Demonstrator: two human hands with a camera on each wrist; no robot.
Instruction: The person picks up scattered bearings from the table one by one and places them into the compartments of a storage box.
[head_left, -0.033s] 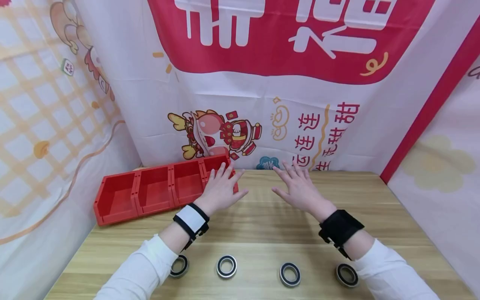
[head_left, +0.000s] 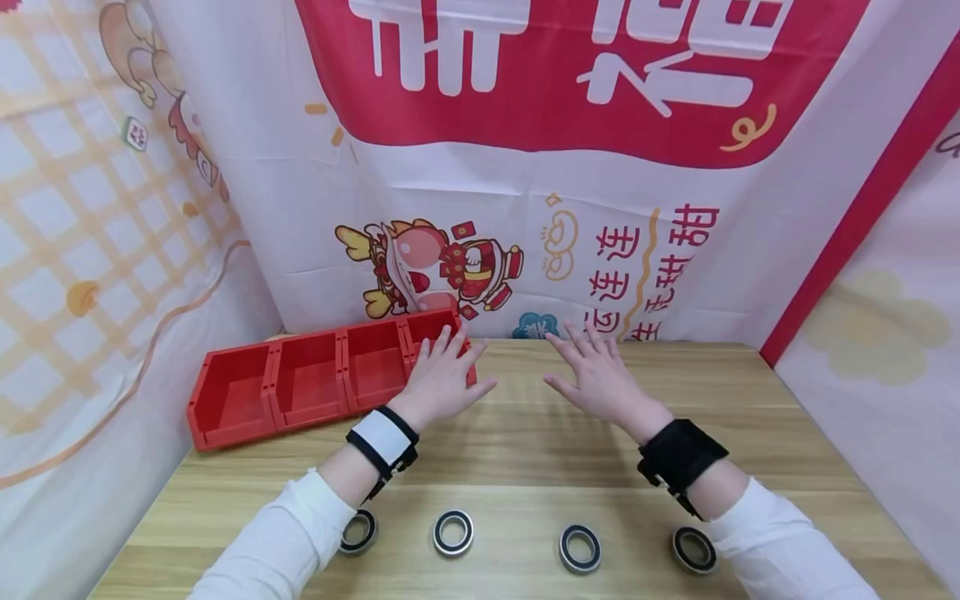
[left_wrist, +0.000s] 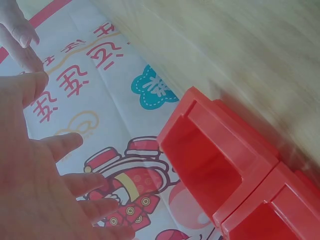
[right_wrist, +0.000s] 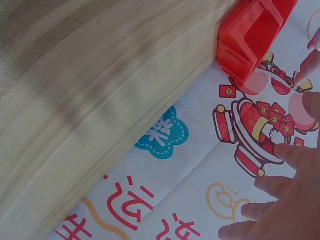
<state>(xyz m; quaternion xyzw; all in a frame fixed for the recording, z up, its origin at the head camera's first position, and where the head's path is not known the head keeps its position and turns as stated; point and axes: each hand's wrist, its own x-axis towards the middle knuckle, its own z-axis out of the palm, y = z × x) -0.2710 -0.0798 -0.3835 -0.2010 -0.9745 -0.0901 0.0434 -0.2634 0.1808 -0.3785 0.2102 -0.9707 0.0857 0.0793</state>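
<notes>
My left hand (head_left: 441, 382) is held over the table with its fingers spread, in front of the right end of a red divided parts bin (head_left: 307, 421). Nothing is in it. To the right, my right hand (head_left: 606, 385) hovers with spread fingers and holds nothing. Several ball bearings with black seals and steel rings lie flat in a row near the front edge: one partly behind the left sleeve (head_left: 359, 550), one left of centre (head_left: 453, 551), one right of centre (head_left: 581, 568), and one beside the right sleeve (head_left: 693, 569).
The bin's several compartments stand side by side at the table's back left. A wood-grain table (head_left: 525, 508) lies under both hands. Behind it hangs a printed white and red cloth (head_left: 480, 183), with more cloth at both sides. Each wrist wears a black strap.
</notes>
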